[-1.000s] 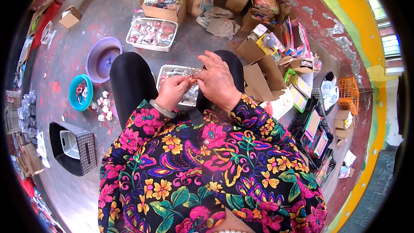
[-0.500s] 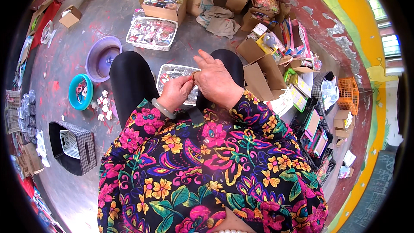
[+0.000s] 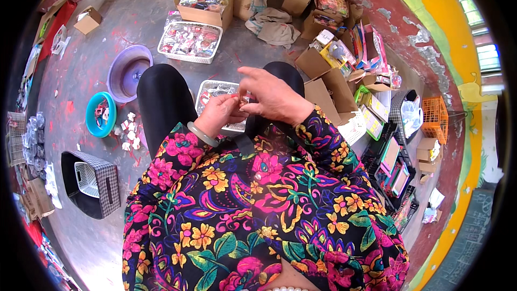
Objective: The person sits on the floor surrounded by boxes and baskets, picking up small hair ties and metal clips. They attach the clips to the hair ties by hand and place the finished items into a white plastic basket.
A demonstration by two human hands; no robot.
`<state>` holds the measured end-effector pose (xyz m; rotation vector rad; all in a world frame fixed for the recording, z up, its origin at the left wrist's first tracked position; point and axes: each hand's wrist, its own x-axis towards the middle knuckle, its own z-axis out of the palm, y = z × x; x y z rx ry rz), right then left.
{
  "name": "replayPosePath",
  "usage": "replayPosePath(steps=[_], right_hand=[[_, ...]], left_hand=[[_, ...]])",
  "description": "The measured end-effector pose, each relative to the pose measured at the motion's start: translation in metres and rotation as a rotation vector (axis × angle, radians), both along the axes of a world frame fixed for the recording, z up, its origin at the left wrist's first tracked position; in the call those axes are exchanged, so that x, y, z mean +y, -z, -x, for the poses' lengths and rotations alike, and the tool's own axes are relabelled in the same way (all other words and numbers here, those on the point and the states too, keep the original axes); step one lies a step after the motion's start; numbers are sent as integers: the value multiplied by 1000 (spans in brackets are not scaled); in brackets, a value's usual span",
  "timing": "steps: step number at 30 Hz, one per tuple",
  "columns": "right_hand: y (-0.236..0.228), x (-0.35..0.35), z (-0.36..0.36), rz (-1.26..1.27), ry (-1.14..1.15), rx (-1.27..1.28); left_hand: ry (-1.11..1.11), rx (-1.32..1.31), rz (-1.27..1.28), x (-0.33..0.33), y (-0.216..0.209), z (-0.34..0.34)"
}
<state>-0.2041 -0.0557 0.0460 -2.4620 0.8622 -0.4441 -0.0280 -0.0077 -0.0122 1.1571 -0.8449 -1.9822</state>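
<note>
My left hand is closed in a pinch, thumb and forefinger pressed together at a small reddish spot; what they grip is too small to name. Right against it, my right hand bends its thumb and a finger toward the same spot, while another finger sticks out away from me. Both hands meet between my knees, above a small white plastic basket. Clear-wrapped small pieces lie in the basket, partly covered by my hands.
Ahead stands a larger white basket of packaged small goods, before a cardboard box. To the left are a purple basin, a turquoise basin and white scraps. Open cartons and a black crate crowd the right.
My right hand has tilted and shifted slightly right, its fingers curling more toward the left fingertips. My left hand has stayed nearly in place, still pinching.
</note>
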Motion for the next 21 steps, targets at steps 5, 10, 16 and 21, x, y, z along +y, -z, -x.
replayPosePath(steps=[5, 10, 16, 21], right_hand=[[-9, 4, 5, -377, 248, -194], [-2, 4, 7, -561, 333, -309], [5, 3, 8, -488, 294, -404], [5, -1, 10, -563, 250, -284]], left_hand=[[-55, 20, 49, -1, -2, -1], [-35, 21, 166, -2, 10, -2], [-19, -7, 218, 1, 13, 2], [109, -210, 448, 2, 10, 1]])
